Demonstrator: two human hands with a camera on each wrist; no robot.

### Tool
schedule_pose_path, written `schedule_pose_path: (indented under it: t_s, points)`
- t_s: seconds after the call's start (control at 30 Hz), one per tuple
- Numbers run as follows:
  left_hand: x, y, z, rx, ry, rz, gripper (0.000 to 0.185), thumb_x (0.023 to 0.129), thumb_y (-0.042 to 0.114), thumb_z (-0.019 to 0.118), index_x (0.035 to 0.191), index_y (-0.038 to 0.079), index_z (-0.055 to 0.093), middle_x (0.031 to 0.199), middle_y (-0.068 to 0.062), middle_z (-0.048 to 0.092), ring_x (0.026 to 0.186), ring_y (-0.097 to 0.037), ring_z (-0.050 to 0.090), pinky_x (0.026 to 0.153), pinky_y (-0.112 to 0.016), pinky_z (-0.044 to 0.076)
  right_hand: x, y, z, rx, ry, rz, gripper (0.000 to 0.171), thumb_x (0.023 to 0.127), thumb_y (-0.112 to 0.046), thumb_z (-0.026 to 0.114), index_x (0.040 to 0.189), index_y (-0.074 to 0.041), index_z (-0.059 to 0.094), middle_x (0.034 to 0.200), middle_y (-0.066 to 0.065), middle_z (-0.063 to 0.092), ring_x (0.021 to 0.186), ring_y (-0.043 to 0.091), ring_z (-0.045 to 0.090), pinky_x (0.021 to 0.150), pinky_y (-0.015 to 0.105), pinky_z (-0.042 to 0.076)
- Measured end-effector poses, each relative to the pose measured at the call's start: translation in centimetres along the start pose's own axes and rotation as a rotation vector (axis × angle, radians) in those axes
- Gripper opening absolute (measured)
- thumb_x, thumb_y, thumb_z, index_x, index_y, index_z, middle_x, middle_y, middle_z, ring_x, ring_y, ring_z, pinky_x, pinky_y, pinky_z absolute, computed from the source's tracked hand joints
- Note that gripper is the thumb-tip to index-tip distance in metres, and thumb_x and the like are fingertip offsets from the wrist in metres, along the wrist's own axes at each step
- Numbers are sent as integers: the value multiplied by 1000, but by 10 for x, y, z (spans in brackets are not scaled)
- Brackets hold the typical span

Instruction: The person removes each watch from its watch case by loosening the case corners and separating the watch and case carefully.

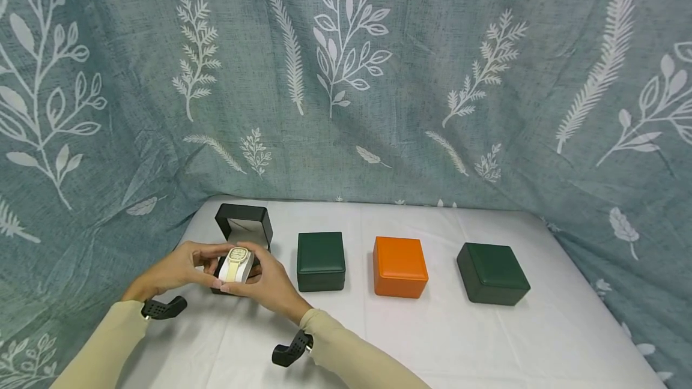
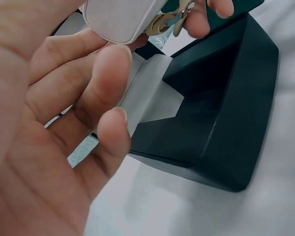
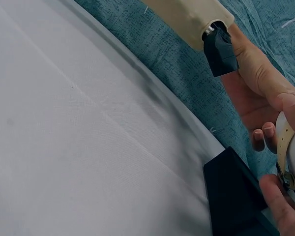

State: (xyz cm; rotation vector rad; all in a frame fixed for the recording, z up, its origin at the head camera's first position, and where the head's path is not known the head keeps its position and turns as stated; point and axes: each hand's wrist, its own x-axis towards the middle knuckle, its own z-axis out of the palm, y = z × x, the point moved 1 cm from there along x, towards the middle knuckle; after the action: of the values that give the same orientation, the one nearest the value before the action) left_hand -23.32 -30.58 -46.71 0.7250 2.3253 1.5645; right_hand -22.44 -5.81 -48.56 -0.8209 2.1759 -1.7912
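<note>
left hand [image 1: 181, 269] and right hand [image 1: 267, 284] close together, both gripping a small white cushion [image 1: 236, 269] with a cream watch [image 1: 238, 255] strapped around it. fingers curled around the cushion from both sides, left from the left side, right from the front and right. watch face turned up, gold-coloured case, pale strap running down the front of the cushion. in the left wrist view, cushion [image 2: 120, 17] seen from below, with the gold clasp [image 2: 167, 22] of the strap beside it and fingertips [image 2: 113, 64] pressed on the cushion edge.

held just above and in front of the open black box [image 1: 244, 230], lid standing upright behind, pale lining inside. cannot tell if the cushion touches the box base or not.

to the right of the black box, in one row: closed dark green box [image 1: 321, 260] just beside, then orange box [image 1: 399, 267], then a second dark green box [image 1: 492, 273] well apart and turned a little.

all on a white table cover [image 1: 486, 341]. behind the black box, hanging grey-blue cloth [image 1: 346, 77] with white leaf pattern. beige sleeves [image 1: 346, 347] on both arms, black straps [image 1: 162, 308] at the wrists.
</note>
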Motion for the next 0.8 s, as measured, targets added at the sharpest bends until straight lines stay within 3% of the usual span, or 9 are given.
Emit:
schedule_pose_path:
  t_s: [0.23,0.33,0.47,0.57,0.8]
  points:
    - [2,2,2,-2,-16,29,72,85,4,84,149,-2,52,80,-6,57,71,-9,54,57,-31,47,-1,2,-1,20,-14,-18,80,88,-33,84,156,-30,42,137,-10,53,96,5,64,80,24,56]
    - [2,2,2,1,-17,32,71,85,4,84,149,-3,51,79,-11,55,72,-9,53,56,-30,46,-2,1,-2,31,-14,-20,78,89,-32,84,155,-30,43,139,-10,51,97,5,64,81,24,56]
    - [3,3,2,2,-17,15,72,85,4,83,149,-3,50,77,-20,52,71,-9,52,56,-30,46,-2,2,-2,37,-13,-23,78,88,-32,84,154,-29,44,137,-8,51,98,6,64,81,24,56]
    - [3,5,2,13,-20,2,72,86,5,83,150,-2,51,76,-16,52,70,-9,51,57,-30,45,-1,3,-2,42,-10,-23,78,88,-31,85,155,-27,44,136,-8,52,97,7,64,81,25,56]
    - [4,7,2,26,-29,10,72,86,5,83,150,-2,50,77,-20,52,70,-10,51,58,-30,46,-2,4,-4,51,-1,-17,76,88,-30,85,152,-35,45,134,-10,52,97,6,65,81,25,56]
